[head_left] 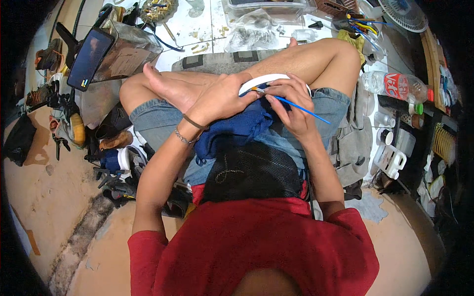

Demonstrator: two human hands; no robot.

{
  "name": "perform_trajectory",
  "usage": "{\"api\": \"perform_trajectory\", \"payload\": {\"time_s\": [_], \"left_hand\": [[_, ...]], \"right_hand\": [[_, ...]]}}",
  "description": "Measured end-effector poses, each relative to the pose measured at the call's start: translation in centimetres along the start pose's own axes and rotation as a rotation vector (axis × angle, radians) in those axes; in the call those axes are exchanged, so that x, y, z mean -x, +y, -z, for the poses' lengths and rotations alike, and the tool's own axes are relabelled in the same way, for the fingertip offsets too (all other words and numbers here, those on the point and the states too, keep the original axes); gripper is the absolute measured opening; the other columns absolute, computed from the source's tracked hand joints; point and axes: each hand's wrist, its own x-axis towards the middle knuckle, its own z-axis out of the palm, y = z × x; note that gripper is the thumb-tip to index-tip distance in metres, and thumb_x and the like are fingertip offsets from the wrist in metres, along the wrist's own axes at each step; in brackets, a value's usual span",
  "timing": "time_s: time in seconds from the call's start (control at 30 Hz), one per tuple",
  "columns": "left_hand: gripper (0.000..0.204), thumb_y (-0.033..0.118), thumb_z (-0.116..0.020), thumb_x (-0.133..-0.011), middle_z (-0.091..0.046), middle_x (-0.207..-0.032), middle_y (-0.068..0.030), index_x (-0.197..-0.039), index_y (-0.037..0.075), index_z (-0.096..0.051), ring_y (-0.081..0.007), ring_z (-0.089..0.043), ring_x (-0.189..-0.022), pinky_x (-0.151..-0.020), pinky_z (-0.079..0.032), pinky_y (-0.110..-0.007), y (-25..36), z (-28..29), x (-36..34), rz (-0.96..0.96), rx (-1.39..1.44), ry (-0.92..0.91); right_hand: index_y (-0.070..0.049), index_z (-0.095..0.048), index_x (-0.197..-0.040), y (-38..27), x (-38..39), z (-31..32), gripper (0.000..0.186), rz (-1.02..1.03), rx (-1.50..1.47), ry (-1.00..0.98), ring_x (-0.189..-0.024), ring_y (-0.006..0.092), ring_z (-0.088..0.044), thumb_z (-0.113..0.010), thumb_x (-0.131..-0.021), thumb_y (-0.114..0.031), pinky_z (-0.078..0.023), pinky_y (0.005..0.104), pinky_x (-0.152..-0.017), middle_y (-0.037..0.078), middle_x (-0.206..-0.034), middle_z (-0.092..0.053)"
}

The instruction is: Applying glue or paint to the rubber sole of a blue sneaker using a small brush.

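Lying between both hands, the blue knit shoe is held with its white sole farthest out. The sole's left end is gripped by the left hand. A slim blue stick is pinched in the right hand's fingers, its axis slanting rightward and nearer. Beyond, grey patterned cloth is seen.

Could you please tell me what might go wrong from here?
The blue stick in the right hand has its inner end close to the left hand, so a slip might poke the fingers.
The white rim is held up over the lap, so it could twist if the grip loosens.
The bottle beside the right knee might get knocked if that leg shifts.
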Motion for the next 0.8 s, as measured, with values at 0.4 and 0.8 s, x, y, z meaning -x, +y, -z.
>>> {"api": "perform_trajectory", "payload": {"time_s": [0.4,0.8], "left_hand": [[0.035,0.032,-0.070,-0.086,-0.068,-0.084,-0.0270,-0.099,0.000,-0.070,-0.0452,-0.066,-0.081,-0.073,-0.052,-0.052,-1.0,-0.4,0.0,-0.011,0.027,0.010],[0.039,0.036,-0.070,-0.086,-0.069,-0.086,-0.0269,-0.099,-0.001,-0.070,-0.0442,-0.067,-0.083,-0.075,-0.052,-0.050,-1.1,-0.3,-0.1,0.000,0.054,-0.005]], "right_hand": [[-0.008,-0.070,-0.096,-0.1,-0.7,-0.6,0.016,0.036,0.065,0.027,-0.091,0.0234,-0.064,-0.075,-0.082,-0.010,-0.046,0.0456,-0.094,0.004,-0.088,-0.068],[-0.004,-0.068,-0.096,-0.7,0.6,-1.9,0.016,-0.007,0.082,0.133,-0.093,0.0270,-0.067,-0.073,-0.081,-0.001,-0.044,0.0507,-0.105,0.009,-0.092,-0.070]]}}
